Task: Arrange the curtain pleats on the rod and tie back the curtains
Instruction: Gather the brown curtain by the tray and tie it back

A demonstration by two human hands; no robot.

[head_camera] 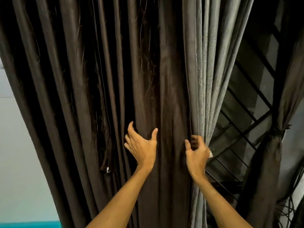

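Note:
A dark brown curtain [79, 89] hangs in long pleats across most of the view, with loose threads on it. Its right edge shows a grey lining [205, 76]. My left hand [141, 145] lies against the brown folds with thumb and fingers spread, wrapping a pleat loosely. My right hand [196, 150] curls its fingers round the curtain's right edge where brown meets grey. A second brown curtain [269, 155] hangs at the far right, gathered by a tie-back [278, 130]. The rod is out of view.
A dark window with a black metal grille [238, 129] shows between the two curtains. A pale wall [19, 145] with a teal strip [29, 225] at the bottom stands on the left. Loose dark cords [291, 206] hang at the lower right.

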